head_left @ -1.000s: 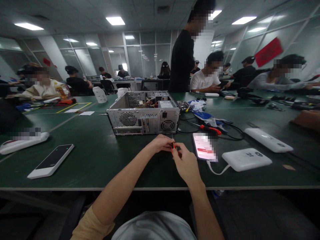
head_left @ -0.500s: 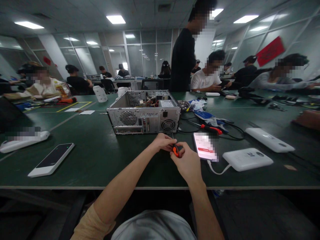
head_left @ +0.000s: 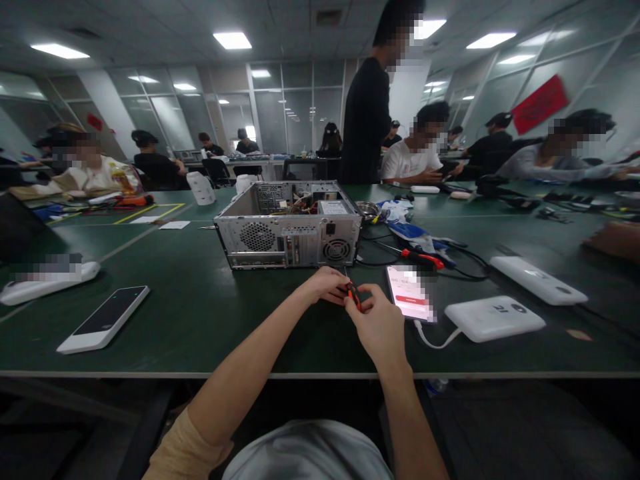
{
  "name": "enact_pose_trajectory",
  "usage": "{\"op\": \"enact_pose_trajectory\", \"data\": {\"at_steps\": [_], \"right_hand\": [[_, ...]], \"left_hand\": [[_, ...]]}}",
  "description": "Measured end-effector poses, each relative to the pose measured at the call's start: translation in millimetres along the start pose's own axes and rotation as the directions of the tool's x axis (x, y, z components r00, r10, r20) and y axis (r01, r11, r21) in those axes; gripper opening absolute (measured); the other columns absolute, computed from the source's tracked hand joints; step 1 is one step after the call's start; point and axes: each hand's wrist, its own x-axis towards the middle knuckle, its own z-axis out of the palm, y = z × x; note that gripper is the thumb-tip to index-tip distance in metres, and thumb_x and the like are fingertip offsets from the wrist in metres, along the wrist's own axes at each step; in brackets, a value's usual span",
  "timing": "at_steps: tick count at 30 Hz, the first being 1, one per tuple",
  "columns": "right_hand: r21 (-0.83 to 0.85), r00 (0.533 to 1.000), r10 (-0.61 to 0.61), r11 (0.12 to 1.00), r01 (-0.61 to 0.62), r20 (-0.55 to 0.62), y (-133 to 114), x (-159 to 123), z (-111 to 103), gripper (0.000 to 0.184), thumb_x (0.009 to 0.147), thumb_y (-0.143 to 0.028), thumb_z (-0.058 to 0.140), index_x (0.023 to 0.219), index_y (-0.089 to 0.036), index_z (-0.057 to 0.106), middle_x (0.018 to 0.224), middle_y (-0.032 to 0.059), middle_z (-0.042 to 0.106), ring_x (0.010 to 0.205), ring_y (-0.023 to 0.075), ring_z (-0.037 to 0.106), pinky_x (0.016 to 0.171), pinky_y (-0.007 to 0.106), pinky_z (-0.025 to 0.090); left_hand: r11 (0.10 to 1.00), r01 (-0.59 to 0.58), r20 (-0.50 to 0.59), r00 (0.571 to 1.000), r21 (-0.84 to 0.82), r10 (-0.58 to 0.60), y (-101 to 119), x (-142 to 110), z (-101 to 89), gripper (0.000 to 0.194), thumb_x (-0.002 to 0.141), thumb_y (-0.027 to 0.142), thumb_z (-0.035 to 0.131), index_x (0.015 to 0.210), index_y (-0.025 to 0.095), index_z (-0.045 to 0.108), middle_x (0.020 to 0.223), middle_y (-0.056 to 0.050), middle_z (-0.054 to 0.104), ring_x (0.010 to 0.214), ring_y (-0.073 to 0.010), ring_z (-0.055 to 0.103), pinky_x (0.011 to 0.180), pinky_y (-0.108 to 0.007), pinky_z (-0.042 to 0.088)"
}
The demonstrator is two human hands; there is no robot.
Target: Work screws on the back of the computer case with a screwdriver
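In front of me is a screwdriver [head_left: 354, 295] with a red-orange and black handle, its thin shaft pointing away toward the computer case. My right hand [head_left: 377, 319] is closed round the rear of the handle with thumb and fingers. My left hand [head_left: 327, 285] pinches the front of the same screwdriver; its fingertips are partly hidden. Just beyond both hands stands the silver computer case [head_left: 305, 241], its top open and its rear panel with fan grilles toward me. Wires and parts show inside it. The screwdriver's tip looks close to the case's lower right, but I cannot tell if it touches.
Right of my hands lie a lit phone [head_left: 406, 293] cabled to a white power bank [head_left: 495, 319], and another power bank [head_left: 539, 280]. A second red screwdriver [head_left: 423, 259] lies beside black cables and blue-white gloves [head_left: 413, 233]. At left is a white-edged device [head_left: 105, 320]. Other people sit beyond.
The screwdriver handle has turned a little between my fingers, and my right hand has shifted slightly to the right. The computer case stays in place.
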Motion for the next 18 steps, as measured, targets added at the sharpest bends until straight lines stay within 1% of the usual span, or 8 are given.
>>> {"op": "enact_pose_trajectory", "data": {"at_steps": [3, 6, 8, 10, 12, 15, 18], "right_hand": [[0.006, 0.999, 0.000, 1.000, 0.000, -0.034, -0.7, 0.0, -0.9, 0.026, 0.081, -0.036, 0.066, 0.103, -0.023, 0.064, 0.064, -0.0033, 0.065, 0.063, 0.0189, 0.063, 0.061, 0.028, 0.035], [-0.001, 1.000, -0.010, 1.000, 0.010, -0.022, -0.3, 0.0, -0.1, 0.027, 0.079, -0.037, 0.068, 0.102, -0.023, 0.064, 0.065, -0.0040, 0.064, 0.063, 0.0186, 0.062, 0.061, 0.028, 0.035], [-0.010, 1.000, -0.010, 1.000, 0.010, -0.008, 0.4, 0.1, 0.8, 0.025, 0.079, -0.036, 0.069, 0.100, -0.024, 0.064, 0.065, -0.0045, 0.064, 0.063, 0.0182, 0.062, 0.061, 0.028, 0.035], [-0.021, 1.000, -0.014, 1.000, 0.014, 0.001, 1.0, 0.4, 1.5, 0.023, 0.079, -0.035, 0.070, 0.098, -0.024, 0.063, 0.065, -0.0048, 0.063, 0.064, 0.0178, 0.062, 0.062, 0.027, 0.035], [-0.041, 1.000, -0.022, 0.999, 0.022, 0.010, 1.0, 0.6, 1.7, 0.023, 0.079, -0.036, 0.071, 0.098, -0.025, 0.063, 0.066, -0.0045, 0.064, 0.065, 0.0179, 0.062, 0.062, 0.027, 0.034], [-0.097, 0.999, -0.004, 0.995, 0.008, 0.032, -0.1, 0.0, 1.3, 0.025, 0.084, -0.042, 0.068, 0.102, -0.025, 0.063, 0.071, -0.0021, 0.067, 0.067, 0.0186, 0.062, 0.061, 0.027, 0.032], [-0.120, 0.998, 0.012, 0.993, -0.006, 0.054, -0.8, -1.3, 0.6, 0.032, 0.092, -0.052, 0.058, 0.109, -0.026, 0.063, 0.074, 0.0003, 0.069, 0.065, 0.0190, 0.062, 0.061, 0.027, 0.030]], "left_hand": [[0.993, -0.039, -0.038, 0.998, 0.113, 0.043, -0.6, 1.9, -2.3, 0.012, 0.094, 0.023, 0.060, 0.093, 0.013, 0.067, 0.084, -0.008, 0.076, 0.056, -0.0120, 0.068, 0.065, -0.026, 0.060], [0.985, -0.055, -0.069, 0.995, 0.164, 0.067, -1.3, 1.6, -2.6, 0.020, 0.098, 0.028, 0.056, 0.098, 0.013, 0.069, 0.088, -0.009, 0.077, 0.052, -0.0116, 0.067, 0.062, -0.026, 0.059], [0.984, -0.067, -0.088, 0.993, 0.164, 0.082, -2.0, 1.0, -1.1, 0.023, 0.096, 0.033, 0.062, 0.097, 0.012, 0.070, 0.086, -0.008, 0.076, 0.050, -0.0114, 0.066, 0.061, -0.027, 0.059], [0.988, -0.075, -0.105, 0.990, 0.138, 0.090, -2.5, 0.4, 1.2, 0.019, 0.089, 0.029, 0.072, 0.093, 0.011, 0.071, 0.078, -0.006, 0.075, 0.051, -0.0113, 0.065, 0.062, -0.026, 0.058], [0.995, -0.067, -0.123, 0.990, 0.071, 0.076, -2.2, 0.0, 3.4, 0.014, 0.084, 0.021, 0.077, 0.090, 0.010, 0.071, 0.070, -0.004, 0.072, 0.053, -0.0117, 0.066, 0.064, -0.025, 0.058], [0.998, -0.037, -0.116, 0.993, -0.059, 0.030, -0.5, -0.5, 5.2, 0.006, 0.085, 0.013, 0.075, 0.085, 0.010, 0.070, 0.065, -0.003, 0.070, 0.056, -0.0117, 0.067, 0.067, -0.025, 0.059], [0.992, -0.032, -0.098, 0.995, -0.121, 0.020, 0.8, -0.7, 5.2, 0.006, 0.086, 0.011, 0.072, 0.081, 0.010, 0.069, 0.065, -0.002, 0.070, 0.056, -0.0104, 0.066, 0.068, -0.024, 0.059]]}}
